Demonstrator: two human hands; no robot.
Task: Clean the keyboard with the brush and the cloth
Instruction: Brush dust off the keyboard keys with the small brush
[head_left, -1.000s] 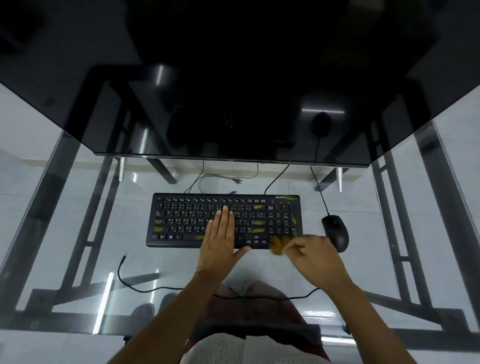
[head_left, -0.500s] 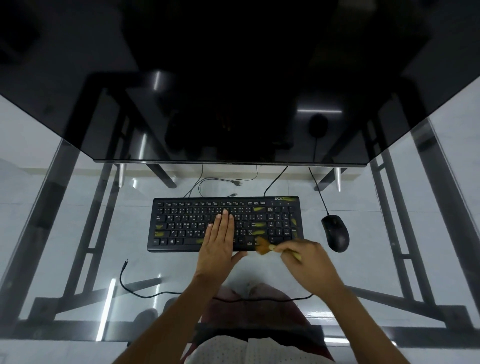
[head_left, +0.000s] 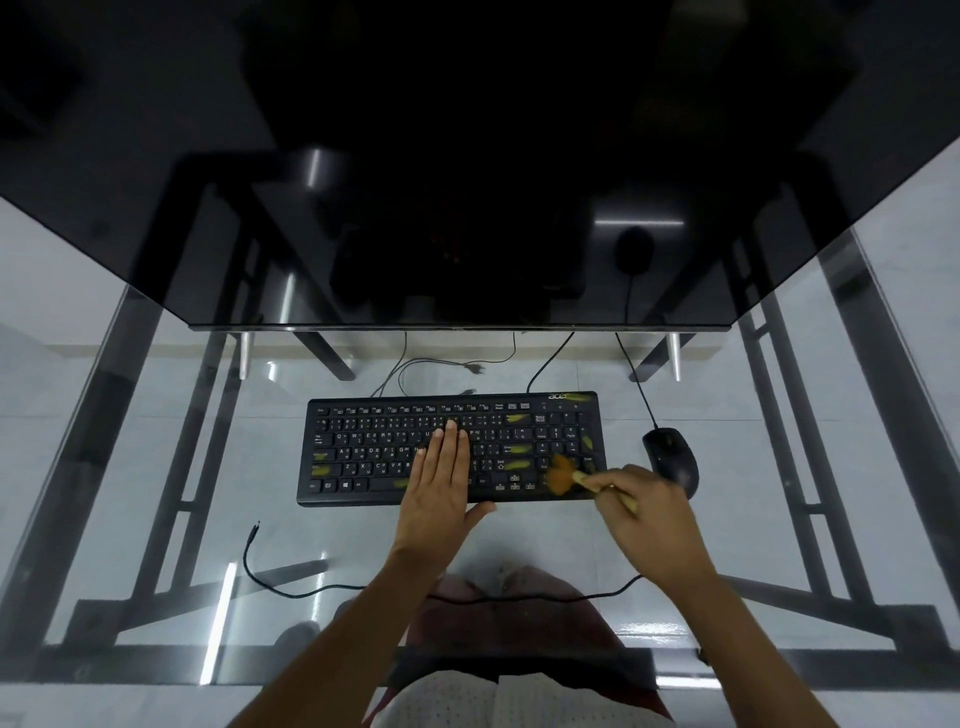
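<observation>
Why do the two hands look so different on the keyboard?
The left hand lies flat with straight fingers, pressing on the keyboard; the right hand is curled, gripping the brush. The left hand holds nothing and sits mid-keyboard; the right hand is at the keyboard's right end, near the mouse. Both hands are bare.

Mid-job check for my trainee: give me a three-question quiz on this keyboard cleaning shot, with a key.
1. True or false: the left hand lies flat on the keyboard.
2. The right hand holds: A) cloth B) brush C) mouse
3. Fill in: the bristles touch the keyboard's ___ end.

Key: 1 true; 2 B; 3 right
</observation>
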